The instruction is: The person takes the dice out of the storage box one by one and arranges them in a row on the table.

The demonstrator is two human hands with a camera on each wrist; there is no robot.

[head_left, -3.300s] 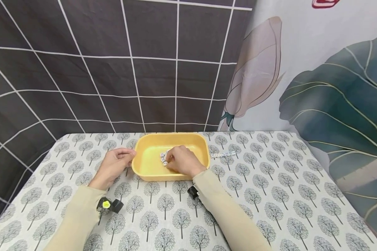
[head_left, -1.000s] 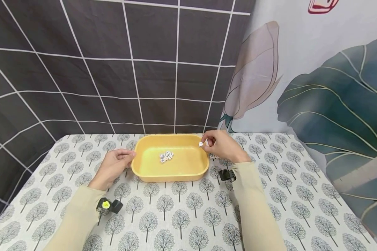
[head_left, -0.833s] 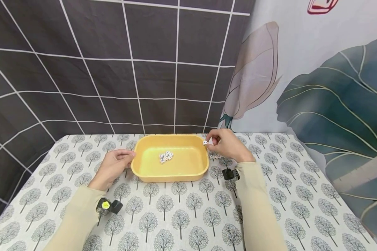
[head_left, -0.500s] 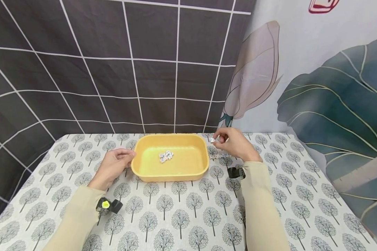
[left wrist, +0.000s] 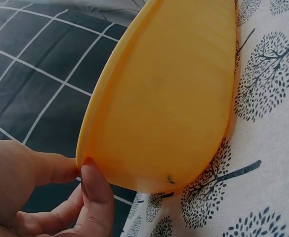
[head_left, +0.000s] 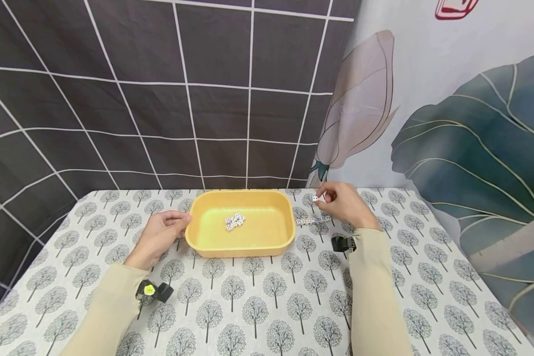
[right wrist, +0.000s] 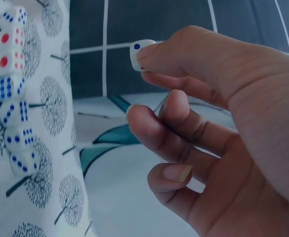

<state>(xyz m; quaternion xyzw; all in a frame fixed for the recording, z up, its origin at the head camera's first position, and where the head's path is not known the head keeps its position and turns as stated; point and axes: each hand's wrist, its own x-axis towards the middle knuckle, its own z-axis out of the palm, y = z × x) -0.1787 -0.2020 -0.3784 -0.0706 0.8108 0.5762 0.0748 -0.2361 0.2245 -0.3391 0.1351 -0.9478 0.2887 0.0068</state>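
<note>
My right hand (head_left: 345, 204) pinches one white cubic die (right wrist: 135, 55) near a row of white spotted dice (right wrist: 12, 88); my left hand (head_left: 160, 236) pinches the rim of a yellow oblong tub (head_left: 267, 233).

In the brightly, evenly lit head view, we see soft sheen inside the yellow basin (head_left: 262, 228) and a slightly blurred row of dice (head_left: 312, 220). Both wrist views appear dimmer.
</note>
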